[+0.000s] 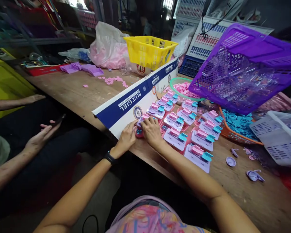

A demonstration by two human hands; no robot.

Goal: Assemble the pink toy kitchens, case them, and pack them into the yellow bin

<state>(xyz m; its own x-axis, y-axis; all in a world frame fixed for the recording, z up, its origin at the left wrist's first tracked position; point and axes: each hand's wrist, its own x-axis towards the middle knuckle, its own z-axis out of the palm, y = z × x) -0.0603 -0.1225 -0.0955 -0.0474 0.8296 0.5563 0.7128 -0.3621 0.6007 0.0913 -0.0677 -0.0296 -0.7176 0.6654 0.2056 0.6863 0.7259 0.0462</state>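
At the near edge of the table, my left hand [126, 137] and my right hand [150, 132] close around one small pink-and-purple plastic toy piece [139, 131]. A dark band circles my left wrist. My fingers cover most of the piece, so its exact form is hidden. Just right of my hands stand rows of similar toy pieces: lilac plates with pink and turquoise tabs, such as the lilac toy piece [176, 139] nearest my right hand. Some of them rest on darker pink bases. A blue-and-white cardboard strip [131, 103] stands upright behind my left hand.
A purple basket [232, 38] of clear plastic parts tilts over an orange basket [252, 139] of turquoise pieces. Beyond the rows sits a green-rimmed basket [178, 81] of pink pieces. A yellow basket [150, 53] stands farther back. Another person's hand [42, 136] holds a phone at left.
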